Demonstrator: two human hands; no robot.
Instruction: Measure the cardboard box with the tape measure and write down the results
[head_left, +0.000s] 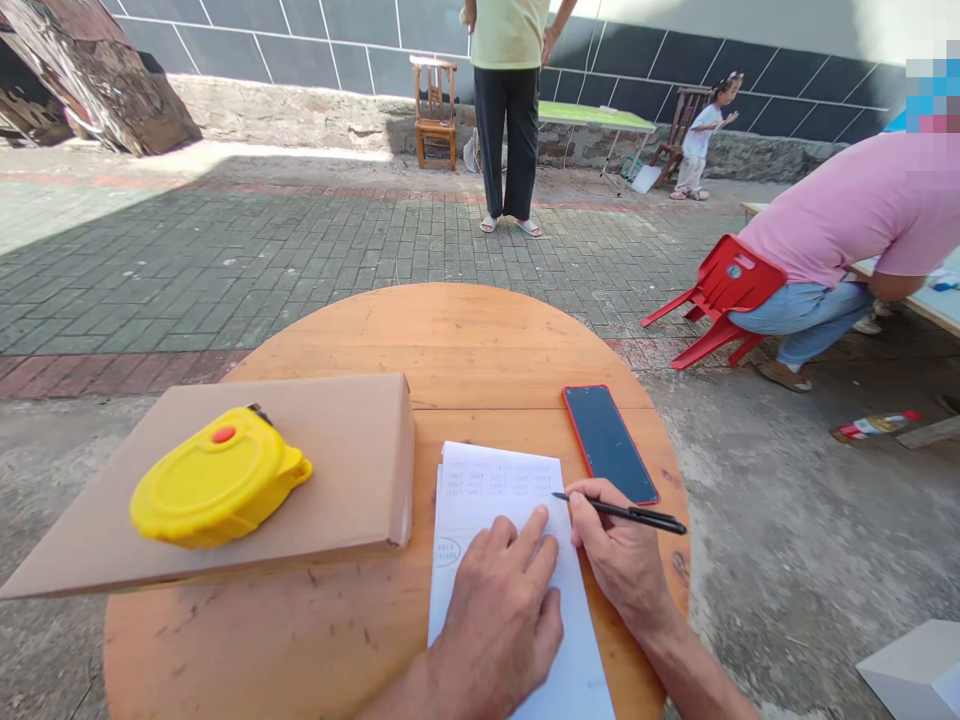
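Note:
White sheets of paper (pixel 577 620) lie on the round wooden table, with rows of small handwriting near the top and a circled note at the left edge. My left hand (pixel 502 600) rests flat on the paper, its fingers stretched out just below the writing. In my right hand (pixel 619 540) a black pen (pixel 637 515) is pinched, its tip at the right end of the lowest written row. A phone (pixel 611 440) with a red case lies just beyond my right hand, its screen dark.
On the wooden table (pixel 450 330), a cardboard box (pixel 330 420) at the left carries a yellow tape measure (pixel 210 480). A person in pink sits on a red chair (pixel 739 280) at the right. Another stands ahead, near a wooden chair (pixel 435 115). A bottle (pixel 877 426) lies on the ground.

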